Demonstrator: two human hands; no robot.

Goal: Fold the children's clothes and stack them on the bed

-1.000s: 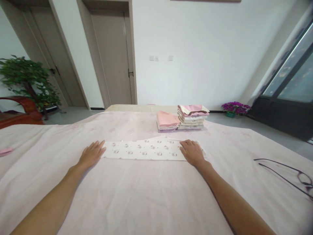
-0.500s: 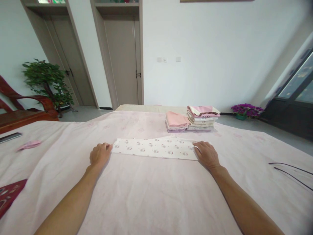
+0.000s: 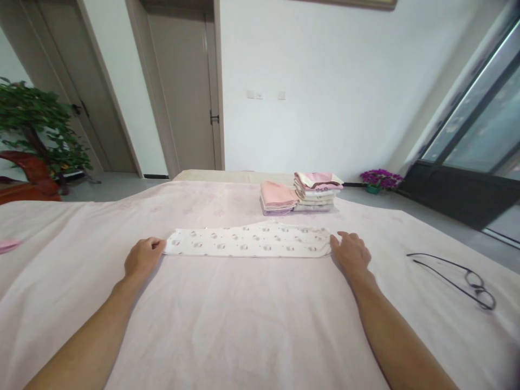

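A long white garment with small grey prints (image 3: 247, 242) lies folded into a narrow strip across the pale pink bedsheet (image 3: 244, 325). My left hand (image 3: 142, 258) is at its left end, fingers curled and pinching that end. My right hand (image 3: 351, 253) rests at the strip's right end, fingers bent and touching the edge of the cloth. Both forearms stretch out over the sheet toward it.
Two stacks of folded clothes (image 3: 300, 199) sit behind the strip. A pair of glasses (image 3: 459, 273) lies on the sheet at the right. A pink scrap (image 3: 8, 245) is at the far left edge. Beyond the bed are a potted plant (image 3: 32, 127), a door (image 3: 184, 92) and purple flowers (image 3: 379, 177).
My left hand went from lying flat to curled on the strip's left end. My right hand slid off the cloth to its right end. The strip now looks longer and straighter.
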